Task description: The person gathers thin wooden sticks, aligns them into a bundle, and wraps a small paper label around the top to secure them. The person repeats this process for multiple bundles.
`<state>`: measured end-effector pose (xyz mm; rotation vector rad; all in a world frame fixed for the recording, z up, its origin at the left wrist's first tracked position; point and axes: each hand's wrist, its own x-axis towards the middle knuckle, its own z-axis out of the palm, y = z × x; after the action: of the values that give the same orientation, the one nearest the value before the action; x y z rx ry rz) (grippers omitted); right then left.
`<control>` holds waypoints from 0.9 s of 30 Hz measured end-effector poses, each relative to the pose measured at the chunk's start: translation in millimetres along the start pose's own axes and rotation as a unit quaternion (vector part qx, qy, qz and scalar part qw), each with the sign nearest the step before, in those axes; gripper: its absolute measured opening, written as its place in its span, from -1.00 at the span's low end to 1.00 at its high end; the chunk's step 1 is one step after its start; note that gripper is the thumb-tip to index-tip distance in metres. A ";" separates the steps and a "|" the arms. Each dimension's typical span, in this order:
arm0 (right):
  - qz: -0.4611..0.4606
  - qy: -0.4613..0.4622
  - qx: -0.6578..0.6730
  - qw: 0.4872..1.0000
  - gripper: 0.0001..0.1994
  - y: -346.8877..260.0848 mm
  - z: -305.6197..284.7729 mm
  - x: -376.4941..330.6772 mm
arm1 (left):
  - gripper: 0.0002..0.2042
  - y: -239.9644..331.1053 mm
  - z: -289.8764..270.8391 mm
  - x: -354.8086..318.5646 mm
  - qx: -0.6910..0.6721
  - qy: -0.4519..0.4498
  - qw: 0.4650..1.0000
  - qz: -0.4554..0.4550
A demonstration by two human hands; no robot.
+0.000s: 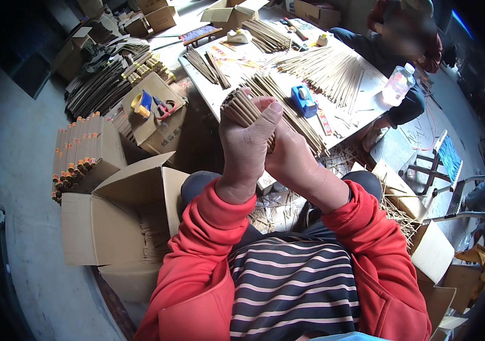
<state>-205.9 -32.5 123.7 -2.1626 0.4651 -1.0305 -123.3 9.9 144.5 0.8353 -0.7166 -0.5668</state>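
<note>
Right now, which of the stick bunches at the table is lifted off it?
The bunch in the left grip, with the right grip against it. The others, such as the wide fan, lie on the table.

1. A bundle of thin, straight brown sticks (pixel 241 109) is being held in both hands, the left hand (pixel 243 139) and the right hand (pixel 292 154) wrapping around it.
2. The sticks are lying lengthwise together, forming a packed, rounded cluster.
3. The bundle is slanting, its upper end pointing away from the blue tape dispenser (pixel 304 102), on whose left it is showing.
4. The hands are partly hiding its lower part.
</note>
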 end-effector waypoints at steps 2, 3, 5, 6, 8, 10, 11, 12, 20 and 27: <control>0.027 0.007 -0.083 0.996 -0.66 4.0 2.4 -4.7 | -0.69 3.8 4.8 1.1 -0.047 0.032 0.998 -0.013; 0.015 0.020 -0.080 0.996 -0.67 1.3 1.5 -5.1 | -0.71 5.4 4.9 1.4 -0.073 0.022 0.997 -0.020; -0.007 0.047 -0.073 0.996 -0.68 -6.2 -0.9 -3.5 | -0.79 12.6 5.8 2.6 -0.126 -0.005 0.992 -0.031; -0.023 0.047 -0.052 0.997 -0.69 -5.9 -1.8 -2.9 | -0.82 15.8 7.2 3.6 -0.111 -0.025 0.993 -0.020; -0.053 0.050 -0.009 0.997 -0.70 -2.1 -4.8 7.4 | -0.87 25.2 14.4 12.2 -0.080 -0.064 0.995 0.001; -0.083 0.068 0.016 0.994 -0.69 -3.6 -7.8 28.4 | -0.90 44.7 27.3 26.9 0.058 -0.113 0.986 0.104; -0.089 0.107 0.062 0.988 -0.68 -7.0 -8.1 39.2 | -0.93 52.0 31.5 38.4 0.081 -0.160 0.972 0.153; -0.070 0.122 0.085 0.986 -0.66 -21.2 -11.2 46.3 | -0.92 56.1 32.4 52.9 0.103 -0.207 0.948 0.220; -0.086 0.141 0.092 0.982 -0.51 23.8 6.9 74.1 | -0.93 16.5 30.3 84.8 0.132 -0.138 0.975 0.118; -0.060 0.129 0.134 0.981 -0.53 12.7 4.2 80.7 | -0.95 25.9 34.4 87.2 0.137 -0.107 0.981 0.089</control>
<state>-152.8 -85.6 156.0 -1.8448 0.2942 -1.3671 -89.6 -52.2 211.3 0.9617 -1.0732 -0.4047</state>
